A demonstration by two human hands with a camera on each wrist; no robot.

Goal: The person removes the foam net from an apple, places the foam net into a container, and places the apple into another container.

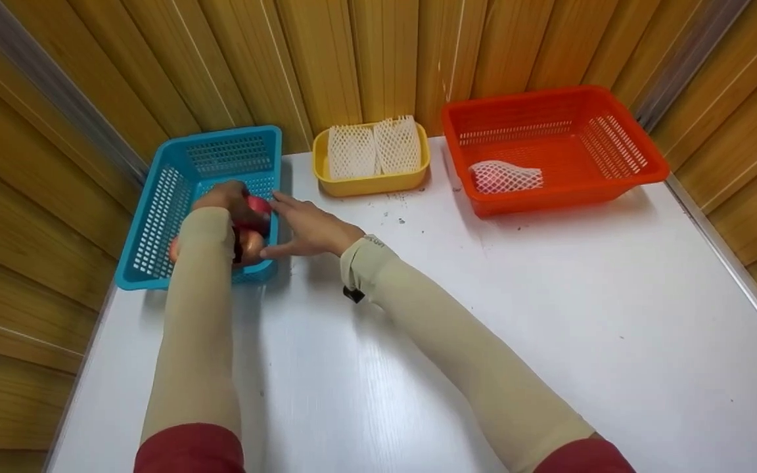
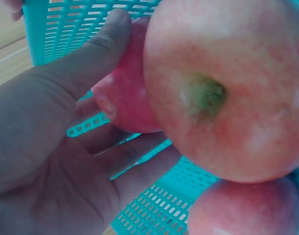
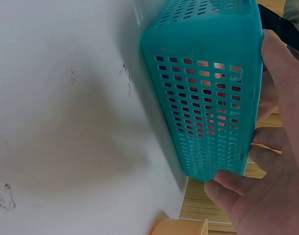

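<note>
Inside the blue basket [image 1: 275, 141], my left hand [image 1: 224, 197] grips a red apple [image 1: 259, 206], the thumb on one side and the fingers around the other in the left wrist view. A larger, paler apple [image 2: 237, 112] with a green stem hollow fills much of that view, close to the hand. Below it lies another pinkish apple [image 2: 247, 208]. My right hand [image 1: 314, 227] is at the basket's right side, fingers spread and touching the rim. The right wrist view shows its thumb [image 3: 279, 56] along the rim and its fingertips by the perforated wall.
A yellow container [image 1: 372, 185] with white foam net sleeves [image 1: 352, 152] stands by the back wall. To its right, a red-orange basket [image 1: 556, 199] holds a fruit in a foam net [image 1: 506, 177]. Wood-patterned panels [image 1: 326, 59] border the white table [image 1: 549, 315].
</note>
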